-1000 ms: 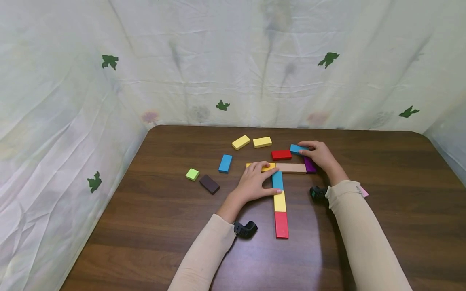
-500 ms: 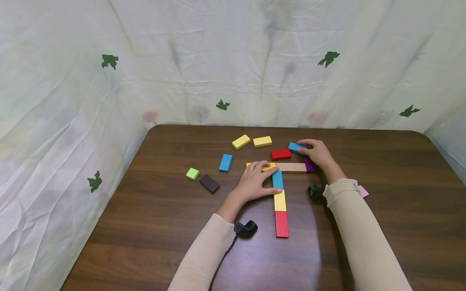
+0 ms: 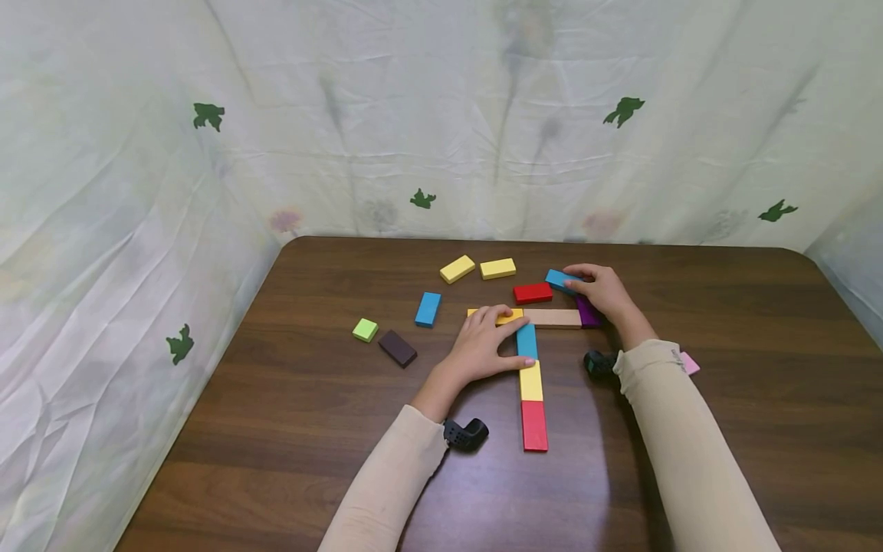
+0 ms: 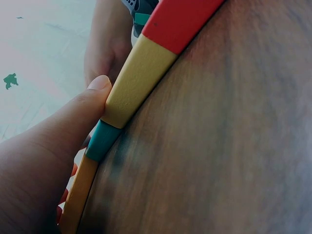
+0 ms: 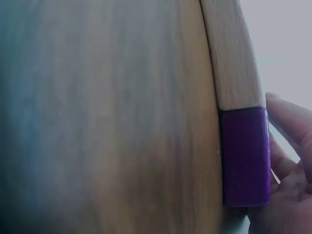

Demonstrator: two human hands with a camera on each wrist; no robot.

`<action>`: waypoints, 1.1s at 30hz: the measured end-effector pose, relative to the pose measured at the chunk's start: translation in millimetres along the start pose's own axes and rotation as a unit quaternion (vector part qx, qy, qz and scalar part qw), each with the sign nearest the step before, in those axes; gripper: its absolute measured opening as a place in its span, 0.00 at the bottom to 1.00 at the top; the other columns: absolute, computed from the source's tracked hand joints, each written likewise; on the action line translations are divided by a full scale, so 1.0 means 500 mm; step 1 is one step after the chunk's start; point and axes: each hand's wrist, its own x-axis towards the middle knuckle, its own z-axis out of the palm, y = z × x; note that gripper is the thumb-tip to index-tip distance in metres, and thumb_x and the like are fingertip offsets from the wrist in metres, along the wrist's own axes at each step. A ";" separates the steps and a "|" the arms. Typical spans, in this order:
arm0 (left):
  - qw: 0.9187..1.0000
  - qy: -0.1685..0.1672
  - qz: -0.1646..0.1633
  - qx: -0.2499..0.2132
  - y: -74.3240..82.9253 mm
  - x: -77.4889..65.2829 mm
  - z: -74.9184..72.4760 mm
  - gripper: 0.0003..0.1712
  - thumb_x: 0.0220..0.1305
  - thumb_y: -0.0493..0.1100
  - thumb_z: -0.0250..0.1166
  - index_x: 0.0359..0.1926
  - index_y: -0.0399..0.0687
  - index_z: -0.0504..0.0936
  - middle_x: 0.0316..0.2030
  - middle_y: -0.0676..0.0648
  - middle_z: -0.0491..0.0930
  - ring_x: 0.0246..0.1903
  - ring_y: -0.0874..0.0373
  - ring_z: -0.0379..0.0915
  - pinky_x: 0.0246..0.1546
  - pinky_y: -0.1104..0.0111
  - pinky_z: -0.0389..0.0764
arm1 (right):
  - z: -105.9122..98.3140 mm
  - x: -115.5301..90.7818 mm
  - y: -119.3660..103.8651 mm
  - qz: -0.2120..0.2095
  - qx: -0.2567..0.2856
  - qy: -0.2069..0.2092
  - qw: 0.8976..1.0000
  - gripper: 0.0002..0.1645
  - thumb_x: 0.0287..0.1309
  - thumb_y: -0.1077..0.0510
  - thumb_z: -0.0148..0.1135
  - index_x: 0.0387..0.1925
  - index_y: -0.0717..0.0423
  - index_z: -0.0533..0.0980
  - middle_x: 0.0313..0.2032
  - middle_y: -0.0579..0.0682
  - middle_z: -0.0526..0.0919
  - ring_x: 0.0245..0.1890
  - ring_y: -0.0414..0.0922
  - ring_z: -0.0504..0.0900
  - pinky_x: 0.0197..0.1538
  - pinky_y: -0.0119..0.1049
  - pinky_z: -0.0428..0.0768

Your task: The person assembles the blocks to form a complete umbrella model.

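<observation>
My right hand point(image 3: 607, 297) pinches a blue block point(image 3: 560, 280) at its right end, between thumb and fingers. Under that hand a purple block point(image 3: 587, 313) lies against the end of a plain wooden block point(image 3: 552, 319). My left hand point(image 3: 480, 346) rests spread over the row, its fingers on an orange-yellow block point(image 3: 512, 316). Its thumb point(image 4: 85, 107) touches the side of a yellow block point(image 4: 139, 73) near the joint with a second blue block point(image 3: 526, 343). Below these, a red block point(image 3: 534, 426) ends the column of the T shape.
Behind the row lie another red block point(image 3: 533, 293) and two yellow blocks point(image 3: 457, 269). To the left are a blue block point(image 3: 428, 310), a dark brown block point(image 3: 398, 349) and a small green block point(image 3: 365, 330). A pink block point(image 3: 689, 363) shows beside the right sleeve.
The pinched blue block has shifted slightly left and away from me with my right hand, beside the rear red block. My left hand has stayed in place.
</observation>
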 end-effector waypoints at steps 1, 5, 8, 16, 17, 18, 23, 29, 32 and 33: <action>1.000 -0.001 -0.001 0.000 0.000 0.000 0.000 0.42 0.48 0.75 0.52 0.65 0.69 0.60 0.59 0.53 0.58 0.60 0.57 0.46 0.60 0.52 0.48 | -0.001 0.000 0.000 -0.001 0.002 -0.001 1.000 0.23 0.59 0.55 0.56 0.54 0.62 0.71 0.55 0.62 0.68 0.53 0.56 0.65 0.54 0.49 0.64; 1.000 -0.002 -0.001 -0.001 0.000 0.000 0.000 0.43 0.48 0.75 0.52 0.65 0.69 0.60 0.59 0.53 0.58 0.60 0.57 0.46 0.60 0.52 0.48 | -0.002 -0.002 0.001 -0.002 0.010 -0.001 1.000 0.22 0.59 0.57 0.56 0.54 0.62 0.71 0.55 0.62 0.68 0.53 0.57 0.65 0.54 0.49 0.64; 1.000 -0.003 0.000 -0.001 0.000 0.001 0.000 0.43 0.48 0.75 0.52 0.65 0.68 0.60 0.58 0.53 0.58 0.59 0.57 0.46 0.60 0.52 0.48 | -0.003 -0.002 0.004 -0.001 0.011 0.000 1.000 0.22 0.59 0.56 0.56 0.54 0.62 0.71 0.55 0.62 0.69 0.52 0.56 0.65 0.53 0.49 0.65; 1.000 -0.003 -0.001 -0.003 0.000 0.001 0.001 0.43 0.48 0.75 0.52 0.65 0.69 0.60 0.59 0.53 0.57 0.60 0.57 0.46 0.60 0.53 0.49 | -0.003 -0.001 0.007 -0.006 0.014 0.003 1.000 0.21 0.59 0.58 0.56 0.53 0.62 0.72 0.54 0.62 0.69 0.50 0.56 0.66 0.52 0.48 0.65; 1.000 -0.003 -0.002 -0.003 0.000 0.000 0.001 0.43 0.48 0.75 0.52 0.65 0.69 0.60 0.59 0.53 0.57 0.60 0.57 0.46 0.60 0.52 0.48 | -0.003 -0.001 0.008 -0.006 0.014 0.003 1.000 0.21 0.59 0.57 0.56 0.53 0.62 0.72 0.54 0.62 0.69 0.50 0.56 0.66 0.52 0.48 0.65; 1.000 -0.003 -0.002 -0.003 0.000 0.000 0.001 0.43 0.48 0.75 0.52 0.65 0.69 0.60 0.59 0.53 0.57 0.60 0.57 0.46 0.60 0.52 0.48 | -0.003 -0.001 0.008 -0.006 0.014 0.004 1.000 0.21 0.59 0.57 0.56 0.53 0.62 0.72 0.54 0.62 0.69 0.50 0.56 0.66 0.52 0.48 0.66; 1.000 -0.002 -0.004 -0.005 0.000 0.000 0.002 0.43 0.48 0.75 0.52 0.65 0.69 0.60 0.58 0.53 0.57 0.60 0.57 0.45 0.60 0.51 0.48 | -0.002 -0.002 0.009 -0.005 0.013 0.005 1.000 0.21 0.59 0.57 0.56 0.53 0.61 0.72 0.54 0.62 0.70 0.49 0.55 0.66 0.51 0.47 0.66; 1.000 -0.001 -0.002 -0.005 -0.001 0.000 0.002 0.43 0.47 0.75 0.52 0.65 0.69 0.60 0.58 0.53 0.57 0.60 0.56 0.45 0.60 0.51 0.48 | -0.001 -0.003 0.012 -0.017 0.014 0.014 1.000 0.22 0.59 0.57 0.57 0.53 0.62 0.71 0.52 0.62 0.71 0.48 0.55 0.67 0.51 0.47 0.66; 1.000 -0.001 -0.002 -0.005 0.000 0.000 0.003 0.43 0.47 0.75 0.52 0.65 0.69 0.60 0.58 0.53 0.57 0.60 0.57 0.45 0.60 0.51 0.48 | -0.001 -0.003 0.013 -0.025 0.011 0.020 0.999 0.24 0.58 0.56 0.58 0.54 0.63 0.70 0.52 0.62 0.71 0.49 0.55 0.67 0.52 0.48 0.66; 1.000 -0.002 -0.003 -0.005 0.000 0.000 0.003 0.43 0.47 0.75 0.52 0.65 0.69 0.60 0.58 0.53 0.57 0.60 0.57 0.45 0.60 0.51 0.48 | -0.002 -0.004 0.013 -0.026 0.011 0.022 0.999 0.25 0.58 0.55 0.58 0.54 0.63 0.69 0.53 0.62 0.70 0.50 0.56 0.67 0.52 0.48 0.65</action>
